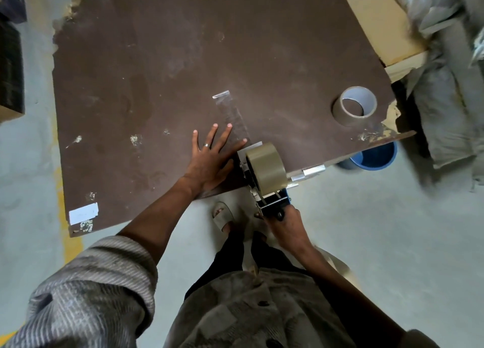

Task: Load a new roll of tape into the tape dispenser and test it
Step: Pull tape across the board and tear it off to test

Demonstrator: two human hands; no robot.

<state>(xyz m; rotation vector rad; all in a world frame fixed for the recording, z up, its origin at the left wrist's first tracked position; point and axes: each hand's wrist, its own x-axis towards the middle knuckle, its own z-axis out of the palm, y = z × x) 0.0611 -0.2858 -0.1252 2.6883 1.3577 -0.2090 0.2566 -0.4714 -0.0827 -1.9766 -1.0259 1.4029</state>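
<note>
Concrete floor, grey; on it a worn brown bench [162, 67] with chipped edges. Task looks to be in its test stage: new brown tape roll [265, 167] already mounted on the tape dispenser [262, 182], which sits at the near bench edge.

Right hand [286, 220]: grip clenched round the dispenser's handle, below and nearer the body than the roll. Left hand [209, 156]: released, fingers straight and spread, pressed flat on the bench just left of the dispenser; the fingertips appear to touch the near end of the strip.

Clear tape strip [231, 114] lies stuck on the bench, long axis running from the dispenser's front away from the person, tilted slightly left. Far end well apart from the dispenser; near end meets it.

Key relation: strip lies straight ahead of the right grip, on the dispenser's own line. Judgement: cutting calls for a tilt or twist at the blade, with the left hand bracing; cannot see the blade itself.

Spent cardboard core [355, 106] stands right, near the bench's broken corner. Blue bucket [374, 159] on the floor beyond.
</note>
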